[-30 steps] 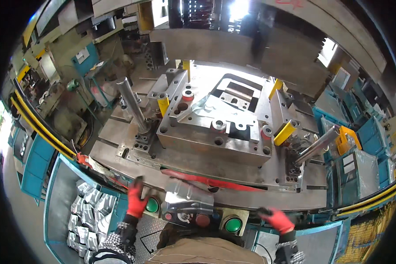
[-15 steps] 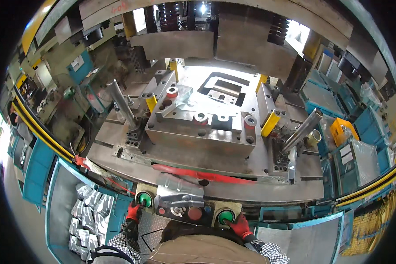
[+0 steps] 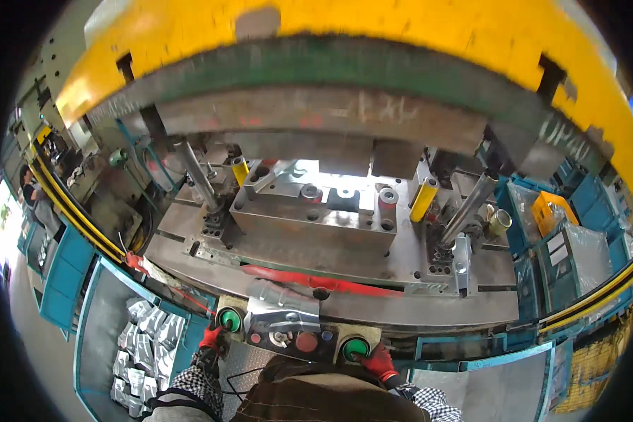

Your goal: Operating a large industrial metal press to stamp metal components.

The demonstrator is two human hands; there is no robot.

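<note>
My left hand [image 3: 212, 338], in a red glove, reaches a stretched finger onto the left green push button [image 3: 228, 321]. My right hand [image 3: 379, 362], gloved in red too, does the same at the right green push button [image 3: 356, 347]. Both hands are open and hold nothing; some fingers are hidden. Between them, a formed sheet-metal part [image 3: 283, 307] lies over the top of the control panel [image 3: 306, 342]. Beyond is the lower die [image 3: 313, 228], under the lowered upper die [image 3: 295, 109] of a press, which hides most of the die's top.
A blue bin with several shiny metal parts [image 3: 145, 344] stands at left, a grey-floored blue-rimmed bin [image 3: 482, 387] at right. Guide posts [image 3: 469, 209] flank the die. A red bar [image 3: 316, 281] lies along the bed's front. A person [image 3: 41, 204] stands far left.
The press's upper die and yellow ram have come down over the lower die, covering much of its top. Both my hands stay at the green buttons.
</note>
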